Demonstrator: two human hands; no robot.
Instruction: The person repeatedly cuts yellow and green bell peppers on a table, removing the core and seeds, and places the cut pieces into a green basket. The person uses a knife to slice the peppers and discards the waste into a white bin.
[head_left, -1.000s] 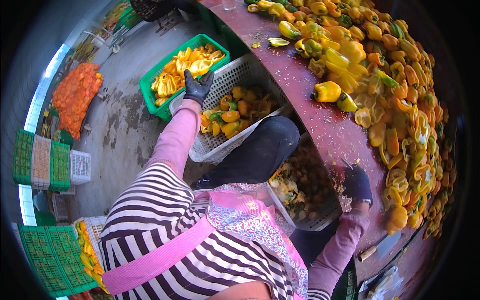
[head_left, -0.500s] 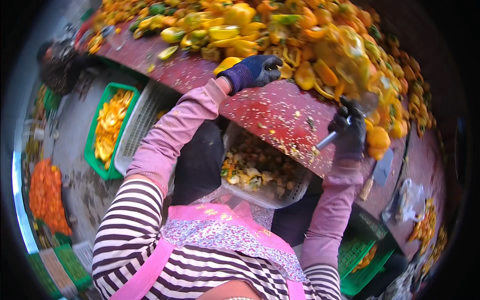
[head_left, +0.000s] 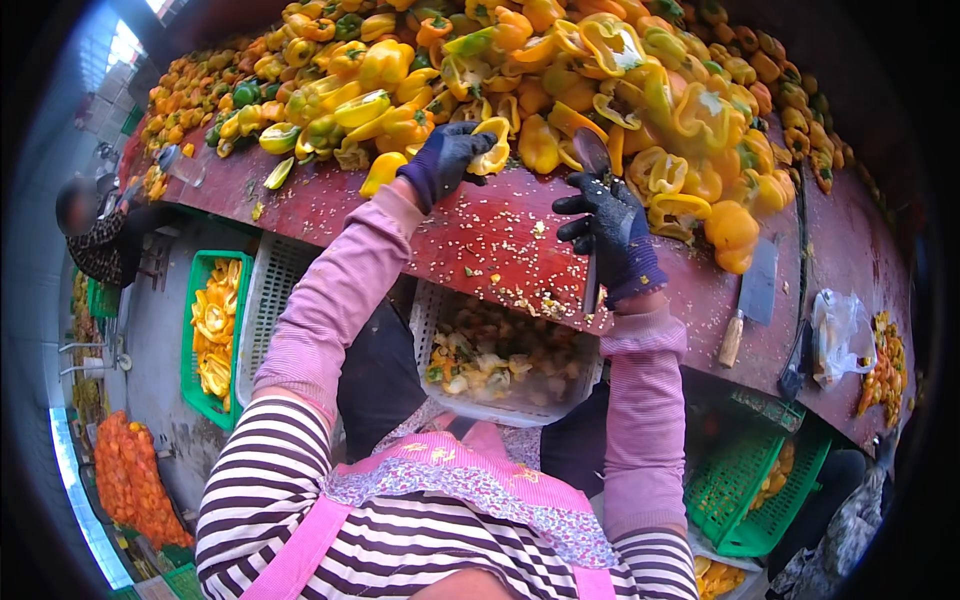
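My left hand, in a dark blue and black glove, is closed around a cut yellow bell pepper half just above the near edge of the pepper pile. To its right, my gloved right hand grips a metal spoon. The spoon's bowl points away from me toward the heap, and its handle comes out below the hand. A big heap of yellow and orange bell peppers, some whole and some cut open, covers the far side of the red table. Pale seeds lie scattered between my hands and the table's near edge.
Under the table edge, a white crate holds pepper scraps. A cleaver and a plastic bag lie at right. Green crates stand on both sides. An orange net sack and another person are at left.
My left hand was empty at the heap's edge; it has moved left and now holds the pepper half. My right hand has shifted left with the spoon, whose bowl now points away.
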